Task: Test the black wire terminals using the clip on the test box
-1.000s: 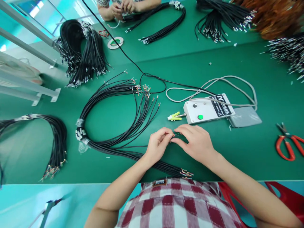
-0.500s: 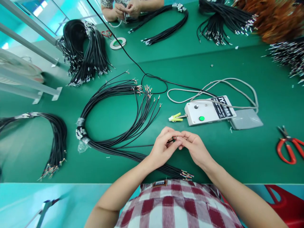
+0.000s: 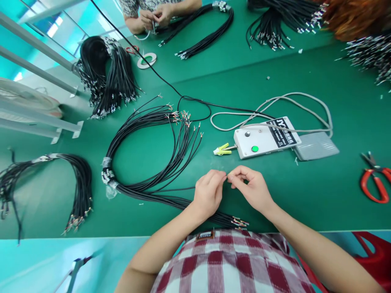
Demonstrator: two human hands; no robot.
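My left hand (image 3: 209, 191) is closed around the end of a black cable (image 3: 180, 189), which runs in from the bundle on the left. Facing it, my right hand (image 3: 249, 185) pinches with thumb and forefinger just beside the left fingertips. What lies in that pinch is too small to make out; the cable's tip is hidden by my fingers. The looped cable bundle (image 3: 122, 134) has fanned ends with bare coloured wires, and part of it passes under my left forearm. Beyond my hands lies a white box (image 3: 265, 140) with a green button and a yellow-tipped clip (image 3: 222, 149).
A grey pedal (image 3: 317, 145) touches the box's right end. Red-handled cutters (image 3: 377, 183) lie at the right. More cable bundles (image 3: 81, 187) rest left and at the back. A tape roll (image 3: 147, 60) lies near a co-worker's hands (image 3: 157, 17).
My hands have moved slightly apart, and the coloured wires seen between them before are now hidden. The whole view has shifted a little.
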